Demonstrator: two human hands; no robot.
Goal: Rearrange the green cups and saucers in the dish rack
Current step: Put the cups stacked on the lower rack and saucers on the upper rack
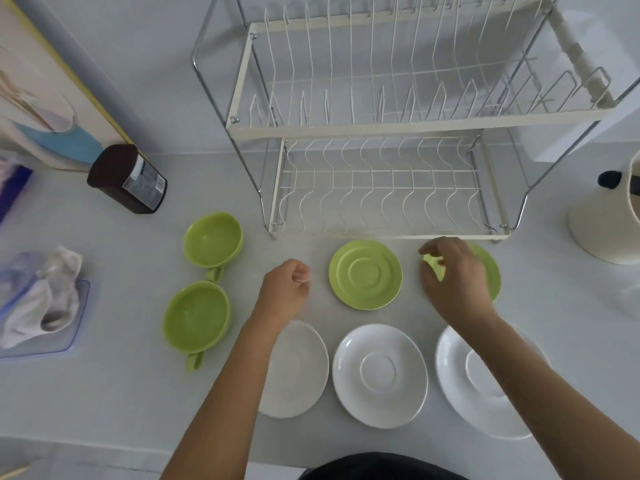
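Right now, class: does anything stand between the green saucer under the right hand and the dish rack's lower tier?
Nothing visible does. The green saucer lies just before the lower tier, under the right hand; that tier holds nothing.

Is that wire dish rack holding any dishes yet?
Empty. Both tiers of the dish rack show only bare wires; the green cups and saucers sit on the counter.
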